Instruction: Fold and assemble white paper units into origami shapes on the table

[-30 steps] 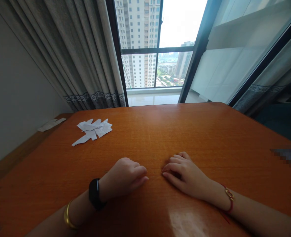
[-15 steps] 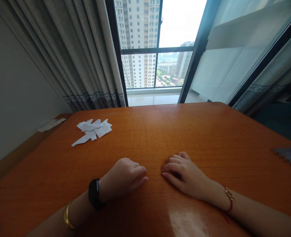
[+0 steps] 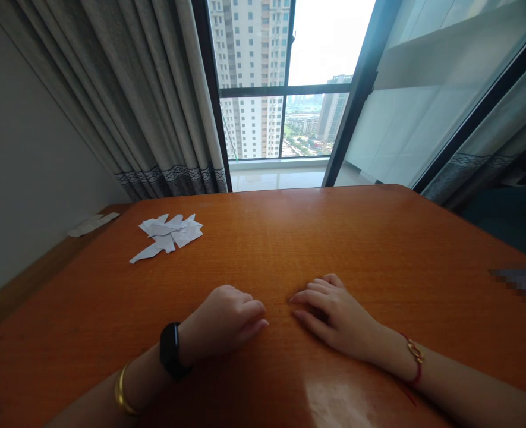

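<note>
My left hand (image 3: pixel 227 318) rests on the brown wooden table (image 3: pixel 254 249), its fingers curled under into a loose fist. The thumb lies beside the bent index finger, and nothing shows in that hand. Across a small gap to the right, my right hand (image 3: pixel 331 312) lies palm down on the tabletop. Its fingers are relaxed and slightly bent, with the index finger and thumb apart and nothing between them. A small heap of torn white paper pieces (image 3: pixel 169 232) lies on the far left of the table, beyond my left hand and touched by neither hand.
A pale flat scrap (image 3: pixel 94 224) lies on a ledge by the left wall. At the table's right edge is a blurred-out grey patch (image 3: pixel 523 282). Behind the table stand a grey curtain (image 3: pixel 164 107) and a dark-framed glass door (image 3: pixel 284 91).
The index finger of my right hand has stretched out a little to the left, widening its gap from the thumb. My left hand and the paper pieces stay where they were.
</note>
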